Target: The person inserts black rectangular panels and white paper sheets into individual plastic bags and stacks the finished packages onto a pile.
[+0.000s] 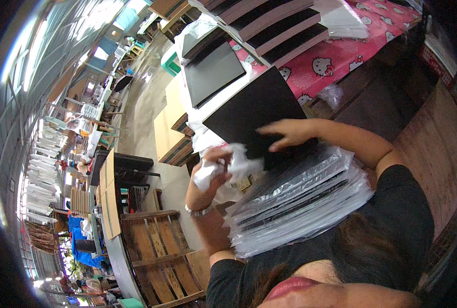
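My right hand (289, 134) lies flat with fingers spread on a black square board (249, 110), near its lower edge. My left hand (213, 167), a bracelet on its wrist, is closed around a crumpled white cloth or wrap (241, 165) right beside that board's corner. The board rests on top of a thick stack of black boards in clear plastic sleeves (300, 203) that sits close against my chest.
Another black board (213, 72) lies on white wrapping farther off. Stepped piles of dark boards (282, 25) stand on a pink patterned tablecloth (341, 59). Cardboard boxes (167, 128) and a wooden pallet (156, 251) are on the left, with a cluttered workshop beyond.
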A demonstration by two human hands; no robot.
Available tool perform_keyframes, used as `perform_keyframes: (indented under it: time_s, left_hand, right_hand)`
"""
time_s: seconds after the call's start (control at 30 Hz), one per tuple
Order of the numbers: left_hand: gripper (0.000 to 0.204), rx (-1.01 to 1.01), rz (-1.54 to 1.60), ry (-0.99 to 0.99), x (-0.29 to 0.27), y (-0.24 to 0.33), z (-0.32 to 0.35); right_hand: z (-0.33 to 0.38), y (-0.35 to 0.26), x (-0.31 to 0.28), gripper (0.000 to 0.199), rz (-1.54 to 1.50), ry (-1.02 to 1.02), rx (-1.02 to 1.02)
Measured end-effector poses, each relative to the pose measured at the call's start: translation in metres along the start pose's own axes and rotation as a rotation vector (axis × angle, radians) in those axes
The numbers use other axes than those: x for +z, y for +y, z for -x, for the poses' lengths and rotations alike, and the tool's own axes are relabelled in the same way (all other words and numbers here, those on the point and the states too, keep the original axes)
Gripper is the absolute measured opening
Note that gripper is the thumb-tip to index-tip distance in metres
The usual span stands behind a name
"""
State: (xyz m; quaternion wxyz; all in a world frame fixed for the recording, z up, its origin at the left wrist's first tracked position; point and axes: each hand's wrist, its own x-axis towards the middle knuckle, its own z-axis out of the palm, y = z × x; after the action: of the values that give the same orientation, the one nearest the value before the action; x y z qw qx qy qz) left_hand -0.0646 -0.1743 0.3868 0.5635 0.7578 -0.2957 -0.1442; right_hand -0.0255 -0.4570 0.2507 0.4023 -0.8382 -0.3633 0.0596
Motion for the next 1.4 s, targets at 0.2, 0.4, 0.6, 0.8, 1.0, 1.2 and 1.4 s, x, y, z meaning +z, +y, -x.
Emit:
perform_keyframes:
  time_s: [0.2,0.4,0.6,0.8,1.0,1.2,1.4]
  left_hand:
    - [0.056,0.266,0.318,0.282,0.038,0.013,-0.049]
    - [0.025,0.133,0.492,0.481,0.043,-0.010,-0.058]
    - [0.014,0.218,0.439,0.528,0.044,-0.026,-0.068]
    - [0.013,0.240,0.533,0.659,0.051,-0.022,-0.074]
    - [0.011,0.179,0.472,0.618,0.053,-0.009,-0.066]
    - [0.020,0.195,0.291,0.616,0.047,-0.007,-0.066]
    - [0.022,0.186,0.205,0.635,0.059,-0.010,-0.065]
  right_hand:
    - [-0.031,-0.102,-0.060,0.069,-0.347,0.359,-0.004]
    - [-0.031,-0.108,-0.066,0.011,-0.263,0.509,-0.217]
    - [-0.043,-0.101,-0.063,0.015,-0.381,0.698,-0.148]
    - [-0.048,-0.103,-0.054,0.011,-0.313,0.612,-0.136]
    - [-0.043,-0.109,-0.063,0.014,-0.150,0.640,-0.039]
    - [-0.042,-0.100,-0.060,0.011,-0.174,0.786,-0.214]
    - [-0.057,-0.098,-0.060,0.006,-0.593,0.884,-0.309]
